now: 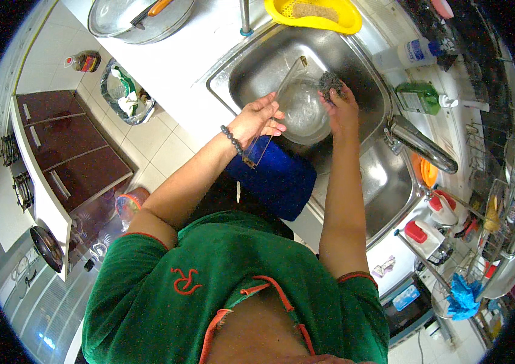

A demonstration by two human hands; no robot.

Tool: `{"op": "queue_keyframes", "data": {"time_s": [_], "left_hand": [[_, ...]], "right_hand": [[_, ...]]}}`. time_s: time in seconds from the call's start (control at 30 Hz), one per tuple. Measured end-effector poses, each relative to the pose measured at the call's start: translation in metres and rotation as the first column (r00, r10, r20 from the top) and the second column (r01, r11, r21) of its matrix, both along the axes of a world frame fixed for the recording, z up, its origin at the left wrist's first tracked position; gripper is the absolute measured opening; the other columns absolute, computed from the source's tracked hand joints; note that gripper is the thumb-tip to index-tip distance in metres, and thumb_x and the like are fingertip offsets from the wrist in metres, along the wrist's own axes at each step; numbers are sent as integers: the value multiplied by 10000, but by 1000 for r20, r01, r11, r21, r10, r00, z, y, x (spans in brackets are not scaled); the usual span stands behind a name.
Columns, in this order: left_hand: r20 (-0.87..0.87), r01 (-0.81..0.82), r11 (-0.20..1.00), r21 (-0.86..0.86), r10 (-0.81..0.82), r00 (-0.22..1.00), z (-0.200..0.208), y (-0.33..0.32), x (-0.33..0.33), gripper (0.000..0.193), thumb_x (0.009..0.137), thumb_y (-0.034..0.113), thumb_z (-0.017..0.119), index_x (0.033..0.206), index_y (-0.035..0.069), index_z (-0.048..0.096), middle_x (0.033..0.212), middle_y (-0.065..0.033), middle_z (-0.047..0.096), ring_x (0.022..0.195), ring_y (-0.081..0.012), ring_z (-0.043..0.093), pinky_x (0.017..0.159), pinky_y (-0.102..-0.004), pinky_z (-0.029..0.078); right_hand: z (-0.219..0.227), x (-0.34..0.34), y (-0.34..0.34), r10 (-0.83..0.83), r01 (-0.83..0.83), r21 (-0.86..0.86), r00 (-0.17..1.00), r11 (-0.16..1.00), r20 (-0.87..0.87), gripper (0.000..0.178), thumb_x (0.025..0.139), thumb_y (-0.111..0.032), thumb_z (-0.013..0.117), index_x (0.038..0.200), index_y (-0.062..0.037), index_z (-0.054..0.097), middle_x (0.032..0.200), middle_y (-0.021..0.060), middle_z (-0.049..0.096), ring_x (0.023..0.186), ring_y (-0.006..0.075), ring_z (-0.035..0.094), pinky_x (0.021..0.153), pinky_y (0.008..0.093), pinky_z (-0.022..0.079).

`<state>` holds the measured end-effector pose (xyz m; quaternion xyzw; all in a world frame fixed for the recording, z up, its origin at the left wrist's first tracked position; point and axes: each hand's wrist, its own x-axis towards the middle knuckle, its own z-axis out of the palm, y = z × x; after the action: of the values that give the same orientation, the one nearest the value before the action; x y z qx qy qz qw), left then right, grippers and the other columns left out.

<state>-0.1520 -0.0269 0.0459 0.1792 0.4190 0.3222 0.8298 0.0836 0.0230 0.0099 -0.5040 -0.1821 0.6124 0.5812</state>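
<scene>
Over the left sink basin (245, 70), my left hand (256, 121), with a dark bead bracelet at the wrist, is closed on a clear flat panel (261, 151). The panel is see-through and has brownish corners; it slants from the basin down toward my front. My right hand (342, 112) grips a dark grey scouring pad (331, 85), close to the panel's far end but seemingly apart from it. Beneath both hands a clear round bowl (306, 124) sits in the basin.
A faucet (421, 142) stands right of the basins. Beyond the sink lies a yellow strainer basket (348, 18) holding a brown sponge. A green soap bottle (418, 98) and white bottle (412, 53) line the right edge. A pan lid (115, 15) rests far left.
</scene>
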Motion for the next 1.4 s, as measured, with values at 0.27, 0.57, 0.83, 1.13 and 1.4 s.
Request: {"op": "queue_keyframes", "data": {"time_s": [0.27,0.57,0.83,1.13,1.4], "left_hand": [[114,-32,999,-30,36,993,8,2,-9,464,941,245,449,1350,90,295,1008,-136,602,885,-223,611,771,-321,513],[165,-63,997,-35,68,984,10,1,-10,433,949,209,420,1323,33,291,1028,-169,601,867,-214,610,757,-303,514],[-120,-92,995,-31,88,989,-2,20,-5,531,865,6,446,1351,7,231,946,-151,576,763,-185,594,702,-290,528],[-304,-76,996,-47,58,951,-38,44,3,359,839,-49,461,1182,52,426,868,-100,590,735,-187,595,675,-291,524],[-606,-15,995,-104,-51,794,-84,73,46,342,826,-23,498,1167,-21,468,797,-155,638,564,-245,635,450,-324,542]], "right_hand": [[24,39,24,97,-94,-27,979,995,180,395,753,0,646,1123,-19,507,1014,112,594,840,257,609,696,359,538],[-69,52,-6,179,108,-160,-196,981,964,499,696,-149,666,1115,45,476,1082,230,542,1018,405,511,904,459,413],[-122,18,-64,248,71,-722,913,688,326,561,747,-217,662,1201,3,417,949,185,549,813,327,549,682,427,509],[-65,20,-49,206,125,-548,840,827,502,388,734,-151,612,1051,39,495,799,155,556,483,204,521,358,274,437],[28,28,-66,126,159,-328,705,931,698,221,737,-111,585,874,60,562,722,146,596,473,192,545,354,277,444]]}}
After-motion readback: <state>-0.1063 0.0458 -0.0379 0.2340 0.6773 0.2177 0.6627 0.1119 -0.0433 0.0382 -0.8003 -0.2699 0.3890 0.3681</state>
